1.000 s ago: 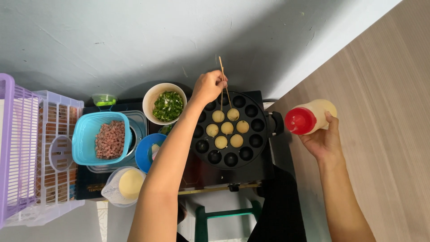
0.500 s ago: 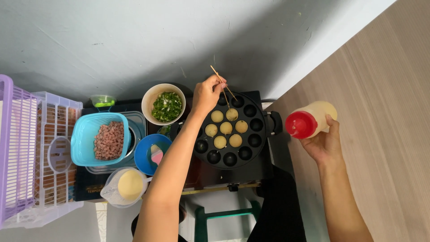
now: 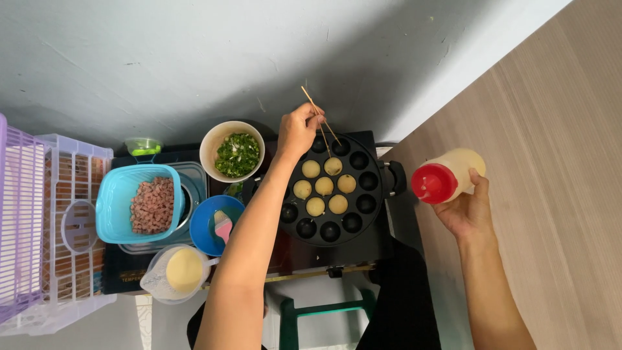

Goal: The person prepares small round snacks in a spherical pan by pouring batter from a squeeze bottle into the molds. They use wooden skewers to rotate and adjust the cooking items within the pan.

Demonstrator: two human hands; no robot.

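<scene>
The largest item is the lilac plastic crate (image 3: pixel 39 220) at the far left, standing beside the dark tabletop (image 3: pixel 120 275). On that tabletop, the round black moulded pan (image 3: pixel 332 188) sits on its burner; six of its wells hold pale batter balls (image 3: pixel 324 186), grouped at the centre, and the outer wells are bare. To the left of the pan stand a turquoise tub of chopped pink meat (image 3: pixel 144 202), a cream bowl of chopped greens (image 3: pixel 232 151), a blue bowl with a pink brush (image 3: pixel 217 225), and a clear jug of batter (image 3: pixel 176 272). The right hand (image 3: pixel 468 206) is held well apart from the pan, fingers wrapped around a squeeze bottle with a red cap (image 3: pixel 448 176). The left hand (image 3: pixel 299 129) hovers over the pan's far edge, fingers pinching a thin wooden skewer (image 3: pixel 320 115), tip angled down near the top ball. For a clean turn, the tip should probably enter at the well's rim and lever gently, not pierce the centre.
</scene>
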